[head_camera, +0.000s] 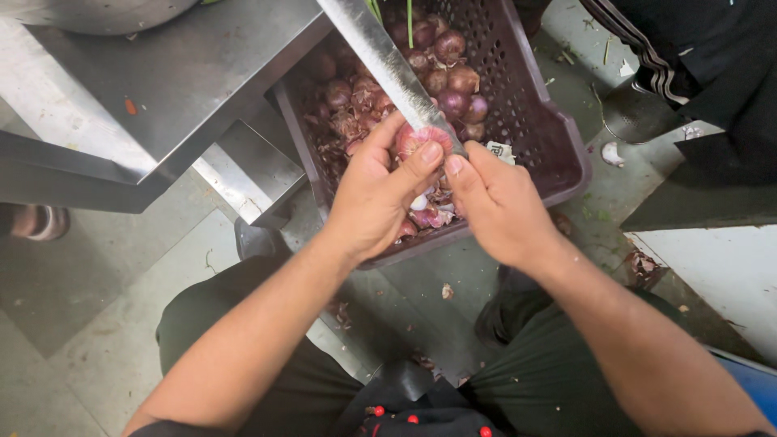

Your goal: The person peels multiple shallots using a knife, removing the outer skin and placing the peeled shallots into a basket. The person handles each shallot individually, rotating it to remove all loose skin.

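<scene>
The left hand (380, 198) is closed around a red onion (421, 139), thumb pressed on its cut face, held just above the dark plastic crate (550, 137) of onions. The right hand (498, 202) grips a long knife (388, 65), whose blade rests against the onion's far side

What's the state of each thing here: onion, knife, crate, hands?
Onion: partly peeled, held over the crate.
Knife: blade resting on the onion.
Crate: holds unpeeled onions and peels.
Left hand: gripping the onion.
Right hand: gripping the knife.
</scene>
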